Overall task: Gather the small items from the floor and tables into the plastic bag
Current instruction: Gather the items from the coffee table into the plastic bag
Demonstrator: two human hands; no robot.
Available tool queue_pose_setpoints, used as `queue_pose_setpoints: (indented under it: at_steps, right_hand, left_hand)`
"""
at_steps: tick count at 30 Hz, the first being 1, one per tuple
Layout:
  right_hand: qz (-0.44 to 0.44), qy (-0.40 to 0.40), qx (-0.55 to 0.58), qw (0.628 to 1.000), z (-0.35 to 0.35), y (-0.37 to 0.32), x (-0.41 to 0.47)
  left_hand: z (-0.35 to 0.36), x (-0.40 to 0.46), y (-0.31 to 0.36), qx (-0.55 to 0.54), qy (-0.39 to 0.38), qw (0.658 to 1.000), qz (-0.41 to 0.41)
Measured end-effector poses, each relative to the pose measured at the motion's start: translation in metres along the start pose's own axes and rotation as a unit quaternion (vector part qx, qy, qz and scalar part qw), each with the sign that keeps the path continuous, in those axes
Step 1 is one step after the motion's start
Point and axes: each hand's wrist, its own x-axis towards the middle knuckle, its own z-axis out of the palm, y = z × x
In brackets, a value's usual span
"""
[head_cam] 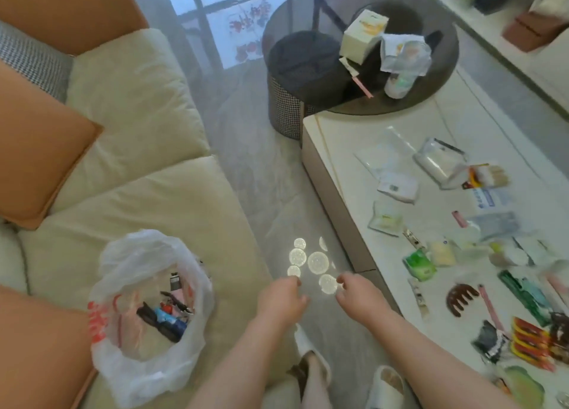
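Head view showed both hands low over the floor, left hand (281, 297) and right hand (358, 296) with fingers curled; whether either grip held anything I could not tell. Plastic bag (144, 316) sat open on the sofa (147, 193); small items (462, 254) covered the counter (354, 137).

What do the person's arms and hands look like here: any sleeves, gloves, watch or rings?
Both forearms are bare as far as the frame shows, with no sleeves in view. The left hand and right hand wear no gloves. No watch, bracelet or ring shows, though the picture is somewhat blurred, so a thin ring could go unseen.
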Motion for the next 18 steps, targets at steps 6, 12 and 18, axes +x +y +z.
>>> queue_pose_setpoints:
  at_steps: [6, 12, 18]
  right_hand:
    - [0.058, 0.04, 0.018, 0.997, -0.009, 0.118, -0.04]
    - [0.115, 0.062, 0.056, 0.99, -0.005, 0.226, -0.088]
    - [0.167, 0.074, 0.096, 0.978, 0.007, 0.317, -0.122]
  left_hand:
    - [0.058, -0.016, 0.093, 0.071, -0.028, 0.995, 0.063]
    - [0.12, -0.037, 0.178, 0.104, -0.042, 0.988, 0.107]
    - [0.179, -0.051, 0.245, 0.131, -0.05, 0.98, 0.14]
